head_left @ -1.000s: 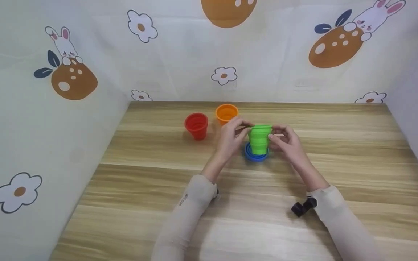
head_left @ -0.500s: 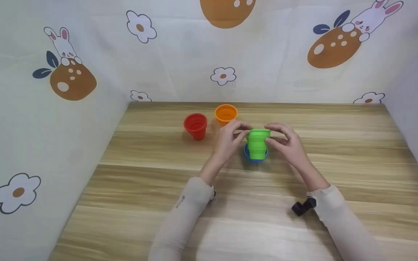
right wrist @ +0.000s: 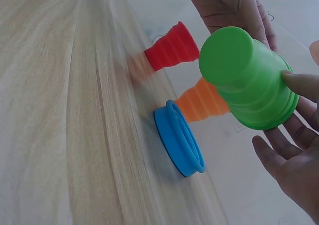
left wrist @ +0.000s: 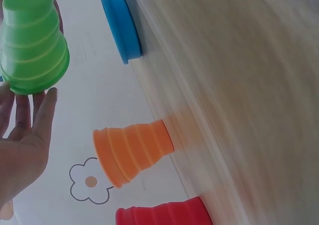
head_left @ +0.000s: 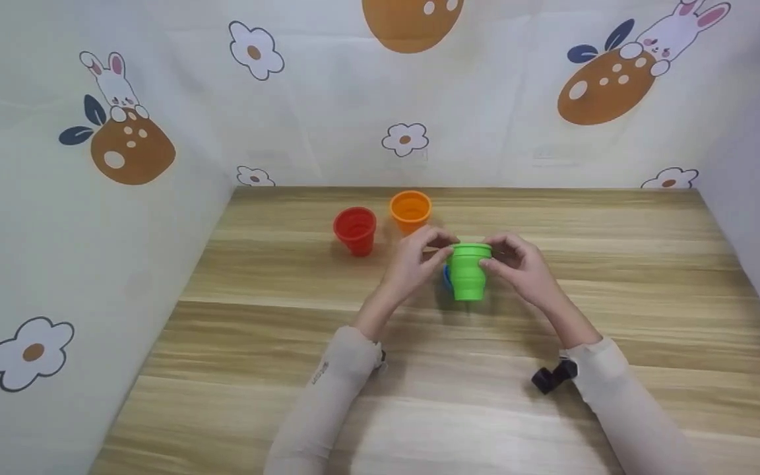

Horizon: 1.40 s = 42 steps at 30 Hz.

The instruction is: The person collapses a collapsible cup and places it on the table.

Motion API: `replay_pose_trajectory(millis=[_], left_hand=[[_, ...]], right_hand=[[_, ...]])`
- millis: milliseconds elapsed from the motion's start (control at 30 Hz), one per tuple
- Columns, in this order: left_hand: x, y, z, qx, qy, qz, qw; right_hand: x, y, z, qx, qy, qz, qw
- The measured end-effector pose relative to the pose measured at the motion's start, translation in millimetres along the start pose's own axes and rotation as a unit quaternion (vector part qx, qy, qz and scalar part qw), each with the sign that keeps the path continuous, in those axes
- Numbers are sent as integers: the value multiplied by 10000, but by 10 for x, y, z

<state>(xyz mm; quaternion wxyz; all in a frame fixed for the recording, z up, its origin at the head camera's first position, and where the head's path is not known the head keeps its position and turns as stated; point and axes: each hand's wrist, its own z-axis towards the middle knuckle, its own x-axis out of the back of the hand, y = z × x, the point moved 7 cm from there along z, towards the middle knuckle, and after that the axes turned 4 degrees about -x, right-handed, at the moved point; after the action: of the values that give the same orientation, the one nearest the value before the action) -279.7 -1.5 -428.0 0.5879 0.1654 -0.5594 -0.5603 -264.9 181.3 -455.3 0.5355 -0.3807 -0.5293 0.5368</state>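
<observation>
While both forearms reach forward over the wooden table [head_left: 254,356], the left hand [head_left: 413,257] and the right hand [head_left: 525,267] hold one green cup [head_left: 469,274] between them, each pinching it at the wide rim from its own side. Neither hand is spread wide; the thumbs lie on the near side of the cup and fingers reach to the rim and behind it. Extended to its full ribbed shape, the cup is lifted off the tabletop and tilted, its narrow base turned down and back toward the wrists, as both wrist views show. Beneath and just beyond it, between the two hands, a blue cup [right wrist: 172,140] sits on the table, folded flat into rings; from the head it is mostly hidden by the green one. Just past the fingers of the left hand stands an orange cup [head_left: 411,208], its lower part covered by that hand from above, and to the left of the same hand, near the orange one, stands a red cup [head_left: 357,231]. Both are extended, upright, with their mouths up. Behind each hand a pale sleeve [head_left: 624,396] covers the forearm, and a black device [head_left: 553,377] juts inward at the right cuff. Well beyond the hands, past the table's far edge, rises a pale wall covering [head_left: 327,105] printed with white flowers [head_left: 406,139] and rabbits [head_left: 670,39] leaning on brown spotted shapes [head_left: 607,95].
</observation>
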Motion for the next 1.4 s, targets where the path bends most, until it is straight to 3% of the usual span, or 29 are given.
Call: replay_pose_trajectory(millis=[200,333,567,967,1233,1300,1400], left_hand=[[-48,26,-30,-286,-604,277,9974],[-69,26,-36,-303,-758,237,9964],[-63,24,-46,-301,-660,189,9972],[-36,83,-45,-648,-449,684,9945],[-37,147,-46,-868,-435,1469,9844],[-43,176,-46,-902,-459,1782,9788],[-55,220,-51,-1028,-499,2377,9646]], right_hand=[[-16,2,-12,1,-78,-33,10000],[-43,-8,-23,90,-183,-16,9998],[-63,-24,-44,121,-162,-147,9997],[-65,-85,-70,419,119,-641,9970],[-76,-144,-93,930,248,-1224,9878],[-71,-152,-99,1020,306,-1323,9855],[-62,-167,-114,1127,393,-1489,9816]])
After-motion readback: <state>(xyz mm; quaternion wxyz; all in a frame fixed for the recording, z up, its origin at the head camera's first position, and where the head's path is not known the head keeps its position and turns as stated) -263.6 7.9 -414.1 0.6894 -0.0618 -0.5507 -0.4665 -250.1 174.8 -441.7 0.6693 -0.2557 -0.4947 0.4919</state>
